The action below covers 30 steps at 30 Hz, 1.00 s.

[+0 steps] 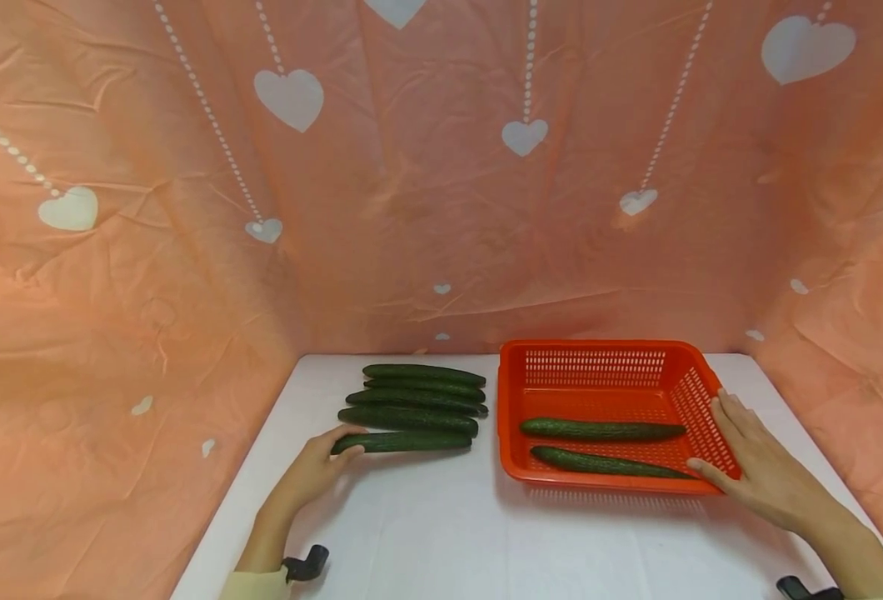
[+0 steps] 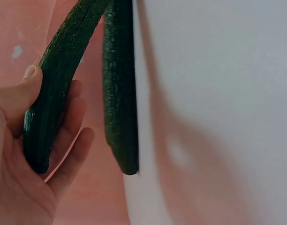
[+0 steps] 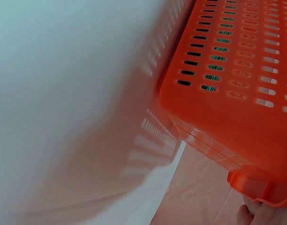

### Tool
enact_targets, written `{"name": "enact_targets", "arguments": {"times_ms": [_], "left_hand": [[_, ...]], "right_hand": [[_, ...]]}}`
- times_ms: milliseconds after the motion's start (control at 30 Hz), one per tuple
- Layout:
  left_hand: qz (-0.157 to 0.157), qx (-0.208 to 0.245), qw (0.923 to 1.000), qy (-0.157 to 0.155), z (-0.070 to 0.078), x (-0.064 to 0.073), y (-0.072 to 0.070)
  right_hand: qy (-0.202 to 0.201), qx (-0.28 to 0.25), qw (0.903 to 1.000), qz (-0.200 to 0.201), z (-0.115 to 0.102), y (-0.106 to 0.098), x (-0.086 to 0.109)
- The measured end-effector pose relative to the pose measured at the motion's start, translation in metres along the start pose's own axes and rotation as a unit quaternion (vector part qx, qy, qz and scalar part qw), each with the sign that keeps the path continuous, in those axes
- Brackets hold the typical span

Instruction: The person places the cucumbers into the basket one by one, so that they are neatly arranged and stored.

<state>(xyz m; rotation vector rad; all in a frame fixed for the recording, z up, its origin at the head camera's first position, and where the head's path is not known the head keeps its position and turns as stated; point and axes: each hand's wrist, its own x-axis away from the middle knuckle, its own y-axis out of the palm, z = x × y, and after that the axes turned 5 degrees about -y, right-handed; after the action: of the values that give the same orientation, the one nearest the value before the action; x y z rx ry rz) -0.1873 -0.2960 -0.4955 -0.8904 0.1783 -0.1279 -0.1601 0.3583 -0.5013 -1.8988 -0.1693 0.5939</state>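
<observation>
My left grip (image 1: 325, 462) is closed around one cucumber (image 1: 411, 442), near its left end. In the left wrist view, the thumb (image 2: 26, 93) presses on one side of it and the fingers (image 2: 74, 117) support it from the other side, so there is only the thickness of the cucumber between them. This cucumber lies almost level, pointing to the right, just in front of four other cucumbers (image 1: 411, 418), which are side by side on the white worktop (image 1: 471, 542). I cannot tell with certainty if its free end touches the worktop.

My left forearm comes from the lower edge of the head view and leans forward and to the right. Its light sleeve (image 1: 257, 586) ends below the wrist, beside a black device (image 1: 306, 564).

My right grip (image 1: 767, 467) is spread and rests at the right side of the red basket (image 1: 599, 481). The fingers are rather straight along the side rim, and the thumb reaches over the near right corner, close to the end of a cucumber inside. In the right wrist view only a few fingers are visible, touching below the rim. My right forearm enters from the lower right and goes forward and to the left. Inside the basket lie two cucumbers (image 1: 602, 430), apart from each other.
</observation>
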Motion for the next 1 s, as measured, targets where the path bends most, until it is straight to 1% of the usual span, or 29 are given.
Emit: {"name": "enact_targets", "arguments": {"times_ms": [233,367,533,633,833,1000], "left_hand": [[0.021,0.018,0.9996,-0.009,0.012,0.003,-0.007],[0.031,0.027,0.9991,-0.007,0.025,0.003,-0.01],[0.049,0.04,0.998,0.007,0.043,0.002,-0.01],[0.057,0.05,0.997,0.015,0.053,-0.001,-0.007],[0.052,0.064,0.9961,0.033,0.073,-0.007,0.003],[0.048,0.07,0.9949,0.054,0.088,-0.015,0.012]], "right_hand": [[-0.002,0.004,1.0,0.002,0.0,-0.001,0.0],[-0.006,0.007,0.9999,0.004,0.0,-0.001,-0.001],[-0.006,0.005,1.0,0.004,0.0,-0.001,-0.001],[-0.005,0.004,1.0,0.005,0.0,0.0,0.0],[-0.004,0.003,1.0,0.007,0.0,0.001,0.001],[-0.005,0.004,1.0,0.007,0.0,0.001,0.0]]}}
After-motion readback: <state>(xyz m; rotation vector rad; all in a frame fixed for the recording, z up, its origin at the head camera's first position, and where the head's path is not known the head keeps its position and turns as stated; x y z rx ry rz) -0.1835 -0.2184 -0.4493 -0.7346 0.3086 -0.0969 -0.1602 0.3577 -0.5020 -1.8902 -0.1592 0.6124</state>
